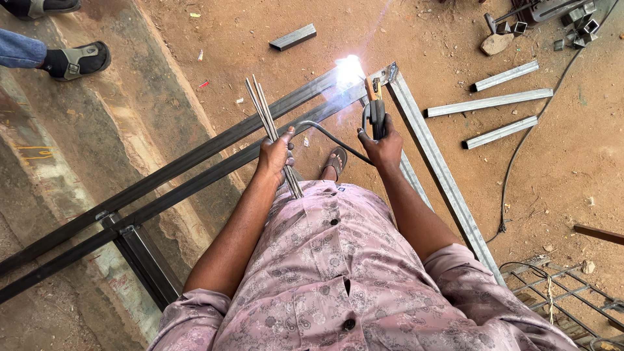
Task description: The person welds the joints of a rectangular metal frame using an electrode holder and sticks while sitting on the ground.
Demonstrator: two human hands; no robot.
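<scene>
My right hand (383, 144) grips a welding electrode holder (376, 110) whose tip points toward a bright white arc (350, 68) at the corner of a metal tube frame (435, 156). A black cable (331, 133) runs from the holder back toward me. My left hand (274, 155) is closed around a bundle of thin welding rods (263, 107) that stick up and away over the frame's long dark bars (195, 162). I stand over the frame in a pink patterned shirt, one sandalled foot (335, 161) showing between my arms.
Short cut metal tubes (491, 103) lie on the dirt at the right, one more (293, 37) at the top. A cable (520, 156) trails across the ground. Another person's sandalled feet (78, 60) stand at top left. A metal grille (565, 292) lies at bottom right.
</scene>
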